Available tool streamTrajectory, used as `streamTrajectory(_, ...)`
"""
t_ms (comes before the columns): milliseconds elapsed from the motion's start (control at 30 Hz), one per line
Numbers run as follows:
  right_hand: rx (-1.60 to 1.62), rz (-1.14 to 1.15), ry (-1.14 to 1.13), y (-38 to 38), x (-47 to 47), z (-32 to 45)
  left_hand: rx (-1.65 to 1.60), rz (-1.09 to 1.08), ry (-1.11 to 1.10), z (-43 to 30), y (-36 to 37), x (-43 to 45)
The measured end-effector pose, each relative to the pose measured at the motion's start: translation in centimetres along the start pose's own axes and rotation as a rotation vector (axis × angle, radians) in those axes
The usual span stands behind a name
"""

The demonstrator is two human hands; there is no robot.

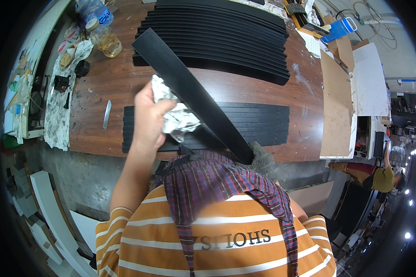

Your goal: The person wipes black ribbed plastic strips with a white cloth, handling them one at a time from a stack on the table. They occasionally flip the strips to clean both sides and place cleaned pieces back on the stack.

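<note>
A long flat black board [194, 93] slants across the view, raised over the wooden table. My left hand [149, 114], bare, grips a crumpled white cloth with dark stains [178, 121] against the board's left edge. At the board's lower end is my right hand [263, 161] in a dark grey knitted glove, closed on it; its fingertips are partly hidden. Beneath lie several flat black strips [263, 121] side by side near the table's front edge. Farther back, many black strips [215, 38] are stacked in a row.
On the left stand a glass jar [105, 39], a water bottle [97, 12] and a black round lid [82, 68], with a thin metal blade [107, 115] nearer. Cardboard [336, 107] and a blue jug [338, 30] are right. A co-worker [381, 176] stands far right.
</note>
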State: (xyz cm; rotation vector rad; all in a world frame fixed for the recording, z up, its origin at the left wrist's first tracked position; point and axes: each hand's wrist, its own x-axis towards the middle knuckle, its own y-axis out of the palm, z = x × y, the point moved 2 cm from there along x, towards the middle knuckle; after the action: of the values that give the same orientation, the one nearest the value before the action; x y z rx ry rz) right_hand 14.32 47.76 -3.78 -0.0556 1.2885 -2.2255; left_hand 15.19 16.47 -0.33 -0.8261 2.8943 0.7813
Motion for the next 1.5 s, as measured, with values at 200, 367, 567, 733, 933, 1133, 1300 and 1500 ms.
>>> streamTrajectory(200,0.092,0.105,0.178,-1.1,0.9,1.5,0.351,-0.11,0.556,-5.7,-1.1,1.9)
streamTrajectory(367,0.044,0.125,0.094,-1.4,2.1,2.8,1.326,0.91,0.907,1.5,5.1,-2.5)
streamTrajectory(567,0.047,0.098,-0.001,-2.5,-0.8,1.5,1.186,-0.175,0.554,-4.5,-9.7,12.0)
streamTrajectory(733,0.248,-0.266,-0.153,-6.1,3.1,2.0,0.497,-0.233,0.581,-5.4,-6.6,11.8)
streamTrajectory(933,1.652,-0.114,-0.295,-9.5,14.2,6.9,0.179,0.517,0.397,-2.4,10.9,3.8)
streamTrajectory(1133,1.861,-0.388,-0.254,-13.0,17.1,5.8,0.939,0.819,0.721,3.2,5.1,-2.1)
streamTrajectory(1300,1.675,-0.615,-0.216,-15.4,16.2,4.1,0.968,0.427,0.356,3.3,-5.3,-2.9)
streamTrajectory(1500,1.699,-0.289,-0.171,-12.3,16.7,4.5,0.554,0.1,0.402,0.9,-4.5,-0.5)
